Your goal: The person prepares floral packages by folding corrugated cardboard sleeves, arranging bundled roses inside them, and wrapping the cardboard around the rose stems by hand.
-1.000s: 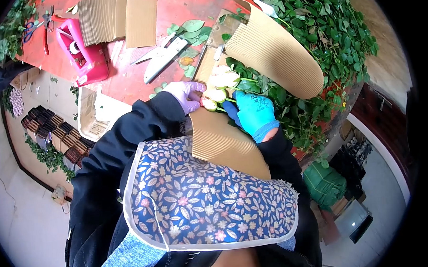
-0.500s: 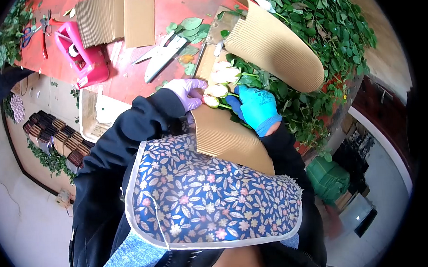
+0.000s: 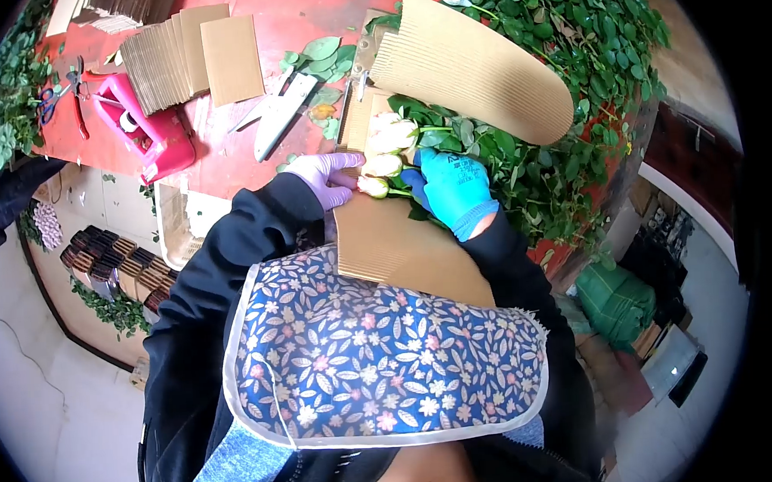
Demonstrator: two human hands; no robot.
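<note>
Pale, pink-tinged roses (image 3: pixel 392 134) lie with their heads toward my left on a sheet of corrugated cardboard (image 3: pixel 403 244). My left hand (image 3: pixel 325 176), in a thin purple glove, is beside the lower heads. Its thumb and fingers are apart, with the fingertips at the edge of the blooms. My right hand (image 3: pixel 455 186) wears a blue coated glove and rests over the stems just behind the heads, fingers curled round them. Part of the stems is hidden under it. The cardboard's other end (image 3: pixel 473 73) curves up beyond the flowers, over green leaves.
A white-handled stapler-like tool (image 3: pixel 286 114) lies on the red table (image 3: pixel 227 153), near loose leaves. Stacked cardboard pieces (image 3: pixel 159 66), a pink tape dispenser (image 3: pixel 144 131) and scissors (image 3: pixel 48 107) are to the left. Dense foliage (image 3: pixel 586 77) covers the right side.
The whole view has shifted slightly, and the table items appear lower and further left. Both hands stay at the roses, with only slight finger movement.
</note>
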